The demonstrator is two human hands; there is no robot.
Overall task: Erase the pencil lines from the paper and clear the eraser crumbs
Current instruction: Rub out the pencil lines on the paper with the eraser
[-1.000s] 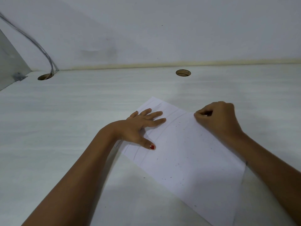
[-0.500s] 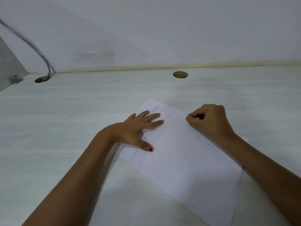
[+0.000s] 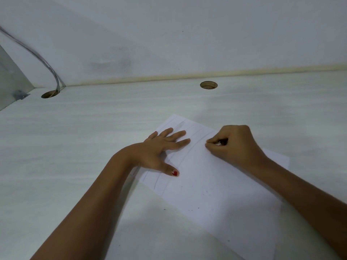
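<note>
Right hand (image 3: 234,145) fingers (image 3: 211,147) pinch a small eraser (image 3: 219,144), mostly hidden, at the pencil lines (image 3: 189,154). Left hand (image 3: 161,151) fingers straight & spread, pressing the paper (image 3: 216,184) onto the desk (image 3: 93,137), prob. so rubbing won't drag it. Crumbs (image 3: 206,192) dot the sheet.

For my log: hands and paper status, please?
Left hand flat on white paper sheet. Right hand pinches small pale eraser. Grey pencil lines, dark crumbs there.

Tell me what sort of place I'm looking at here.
Probably an office or study desk against a wall: pale wood-grain desktop, a round cable hole, a cable dropping through a second hole, and a sheet of paper.
</note>
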